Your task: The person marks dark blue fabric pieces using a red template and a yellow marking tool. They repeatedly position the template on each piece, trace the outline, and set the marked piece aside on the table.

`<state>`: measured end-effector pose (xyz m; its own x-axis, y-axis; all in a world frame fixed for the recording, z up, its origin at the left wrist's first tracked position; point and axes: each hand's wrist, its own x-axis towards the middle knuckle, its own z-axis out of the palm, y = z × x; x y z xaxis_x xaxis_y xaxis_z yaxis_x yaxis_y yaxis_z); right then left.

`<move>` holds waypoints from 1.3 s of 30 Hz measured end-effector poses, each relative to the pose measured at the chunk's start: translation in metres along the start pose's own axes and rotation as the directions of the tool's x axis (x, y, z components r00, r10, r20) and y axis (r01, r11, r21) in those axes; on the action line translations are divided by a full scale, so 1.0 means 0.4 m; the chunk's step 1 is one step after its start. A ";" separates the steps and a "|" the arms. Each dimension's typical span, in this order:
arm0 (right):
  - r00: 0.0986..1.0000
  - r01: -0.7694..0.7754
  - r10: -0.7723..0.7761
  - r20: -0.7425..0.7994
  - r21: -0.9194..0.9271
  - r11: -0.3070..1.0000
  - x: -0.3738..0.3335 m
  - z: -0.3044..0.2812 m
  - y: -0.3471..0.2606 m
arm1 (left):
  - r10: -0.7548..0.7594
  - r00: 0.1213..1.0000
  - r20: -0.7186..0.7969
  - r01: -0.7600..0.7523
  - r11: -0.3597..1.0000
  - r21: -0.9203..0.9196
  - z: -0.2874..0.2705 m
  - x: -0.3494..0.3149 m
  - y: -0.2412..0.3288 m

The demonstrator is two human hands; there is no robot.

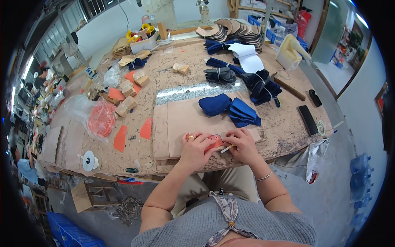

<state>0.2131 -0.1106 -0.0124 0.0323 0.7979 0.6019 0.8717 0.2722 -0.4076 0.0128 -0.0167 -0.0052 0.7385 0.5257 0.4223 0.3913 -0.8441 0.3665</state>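
Note:
My left hand [196, 150] is closed on a small orange-red piece [215, 141] with a dark edge, steadying it at the near edge of a pale tan board [181, 119]. Against the piece's right side, my right hand [243, 146] pinches a thin white pen-like stick [226, 148]; its exact kind is too small to tell. Fingers cover much of the piece. Just beyond my hands, a dark blue fabric piece [215, 105] lies on the board, with a blue folded piece [245, 113] beside it.
Loose orange pieces [120, 138] and a plastic bag of orange pieces [101, 118] lie left, near a white spool [89, 160]. Tied dark bundles [261, 84], a wooden handle [290, 88] and a black phone [307, 120] lie right. A white jug [288, 52] stands behind.

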 end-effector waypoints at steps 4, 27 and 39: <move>1.000 0.001 -0.002 0.017 0.023 1.000 -0.001 -0.005 0.000 | -0.002 1.000 -0.024 0.003 0.999 0.034 0.008 -0.001 0.006; 0.979 -0.204 0.186 0.085 0.356 0.912 0.087 0.031 -0.036 | 0.028 0.998 -0.054 -0.025 0.998 0.056 0.016 -0.006 0.008; 0.946 -0.321 0.295 0.135 0.510 0.798 0.090 0.033 -0.055 | 0.047 0.993 -0.113 -0.041 0.997 0.060 0.022 -0.012 0.006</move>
<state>0.1888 -0.0809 0.0090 0.2217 0.9075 0.3569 0.4361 0.2351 -0.8686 0.0150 -0.0221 -0.0135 0.6896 0.4937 0.5298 0.3930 -0.8697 0.2988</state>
